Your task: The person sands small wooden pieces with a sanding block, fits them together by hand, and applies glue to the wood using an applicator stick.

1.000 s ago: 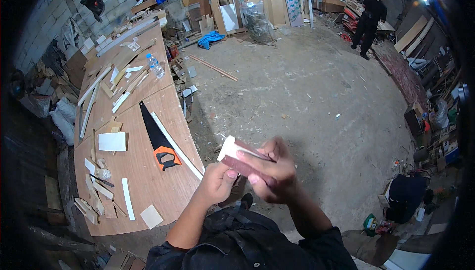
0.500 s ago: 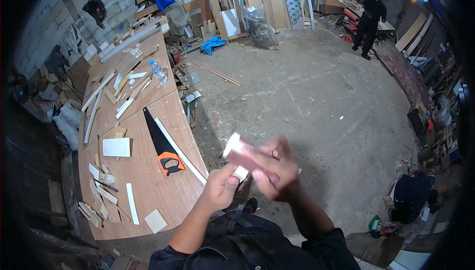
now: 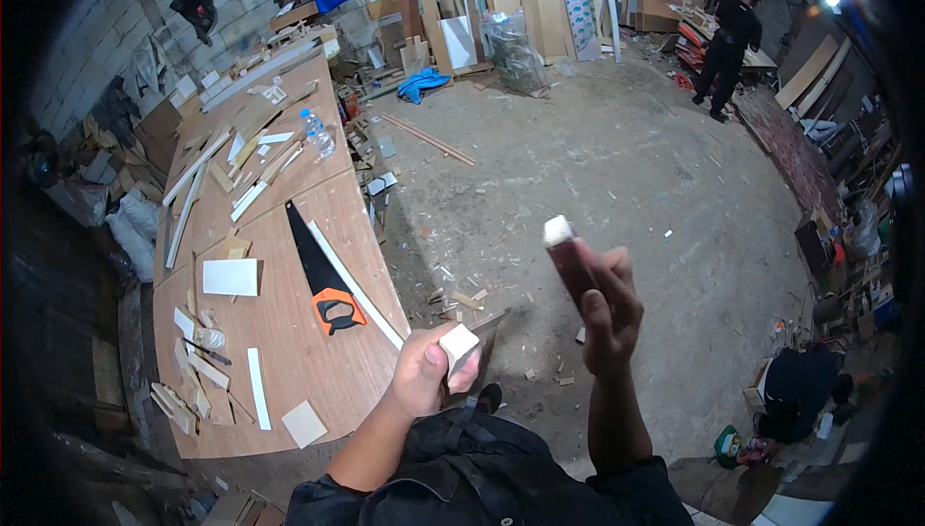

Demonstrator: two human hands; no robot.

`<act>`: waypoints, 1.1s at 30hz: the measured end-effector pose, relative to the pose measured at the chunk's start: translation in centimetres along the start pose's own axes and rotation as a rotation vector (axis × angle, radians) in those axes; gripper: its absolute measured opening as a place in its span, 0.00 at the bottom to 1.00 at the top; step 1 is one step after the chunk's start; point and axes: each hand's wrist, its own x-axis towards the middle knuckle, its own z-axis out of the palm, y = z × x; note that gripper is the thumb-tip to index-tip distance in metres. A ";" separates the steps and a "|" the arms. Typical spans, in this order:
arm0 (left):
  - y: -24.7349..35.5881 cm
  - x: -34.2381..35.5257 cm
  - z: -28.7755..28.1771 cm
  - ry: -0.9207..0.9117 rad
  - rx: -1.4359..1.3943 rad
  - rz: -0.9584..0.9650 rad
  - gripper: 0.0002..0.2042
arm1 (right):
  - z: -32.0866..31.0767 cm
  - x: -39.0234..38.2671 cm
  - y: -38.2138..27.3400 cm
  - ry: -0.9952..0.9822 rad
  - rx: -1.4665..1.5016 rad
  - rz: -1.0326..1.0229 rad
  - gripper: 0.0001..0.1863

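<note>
My left hand (image 3: 420, 378) is closed around a pale wooden piece (image 3: 460, 344), whose squarish end faces up. The rest of that piece is hidden by my fingers. Apart from it, out to the right over the floor, my right hand (image 3: 614, 326) grips a sanding block (image 3: 572, 264) wrapped in reddish-brown sandpaper. A pale end of the block sticks out at its tip. On the workbench (image 3: 299, 333) to my left lie a handsaw (image 3: 335, 309) with an orange and black handle and a long white strip (image 3: 355, 285) beside it.
The bench also carries a white block (image 3: 229, 277), a square wooden piece (image 3: 304, 424), several offcuts and a water bottle (image 3: 316, 133). Wood scraps (image 3: 469, 300) litter the floor. One person (image 3: 729, 49) stands at the far right; another (image 3: 802, 386) is low at the right.
My right hand has moved the sanding block up and right, off the wooden piece. My left hand stays nearly in place, the piece's end now turned into view.
</note>
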 end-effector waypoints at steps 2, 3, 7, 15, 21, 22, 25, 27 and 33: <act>0.2 0.2 -0.3 -0.021 -0.117 -0.078 0.34 | 0.2 -0.2 -0.5 -0.030 0.104 -0.014 0.25; 0.1 0.3 -0.5 -0.048 -0.236 -0.153 0.34 | 0.6 -0.3 -0.9 -0.045 0.151 -0.031 0.26; -1.1 -0.3 -0.8 -0.112 -0.605 -0.170 0.33 | 1.3 -0.5 -2.1 -0.151 0.104 -0.058 0.26; 0.1 -0.6 -0.2 -0.060 -0.272 -0.174 0.30 | 3.4 -0.4 -4.8 -0.285 -0.125 -0.356 0.25; 0.8 -0.1 -1.9 -0.045 0.466 0.068 0.25 | 4.8 -0.1 -3.3 -0.354 -0.129 -0.221 0.24; 0.1 -0.7 -2.8 -0.040 0.502 0.120 0.24 | 5.1 -0.5 -4.1 -0.371 -0.071 -0.203 0.24; 0.6 -1.9 -3.0 0.050 0.635 0.206 0.21 | 6.0 -1.0 -3.3 -0.448 -0.003 -0.157 0.25; 1.2 -2.4 -3.8 0.094 0.715 0.137 0.18 | 7.5 -0.7 -1.7 -0.415 -0.050 -0.161 0.24; 2.3 -5.0 -6.2 0.156 0.639 0.078 0.10 | 11.1 -2.1 -2.3 -0.505 0.013 -0.099 0.26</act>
